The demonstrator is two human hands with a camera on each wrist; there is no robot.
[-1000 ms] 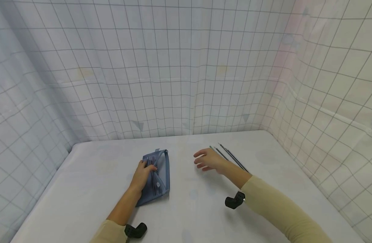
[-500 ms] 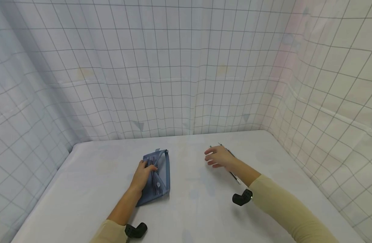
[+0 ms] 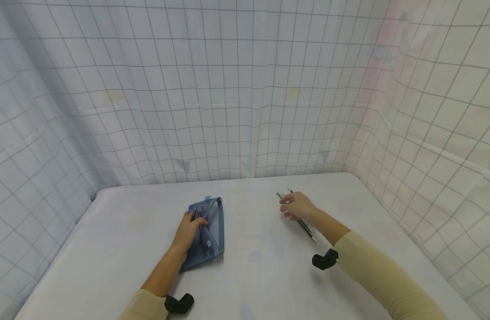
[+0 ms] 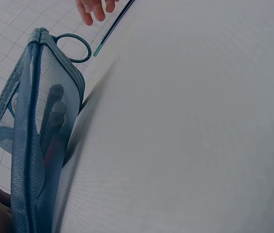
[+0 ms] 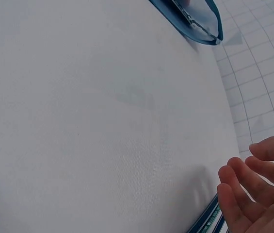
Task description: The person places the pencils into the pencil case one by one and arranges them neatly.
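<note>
A blue mesh pencil case lies left of the table's middle, its mouth parted and several slender pens inside. My left hand holds it, thumb over the top edge. In the left wrist view, rounded dark shapes show dimly through the mesh of the pencil case, which has a loop at its end. On the right, my right hand hovers over several pens lying on the table, partly covering them. Its fingers are relaxed and slightly bent, with nothing between them; dark and green pens lie below.
A white-covered table carries these things. White gridded curtains stand along its back and sides. A small black camera sits on each wrist, the right wrist camera near the pens' lower ends.
My right hand has shifted rightward over the pens, uncovering their lower ends. My left hand and the pencil case have stayed in place.
</note>
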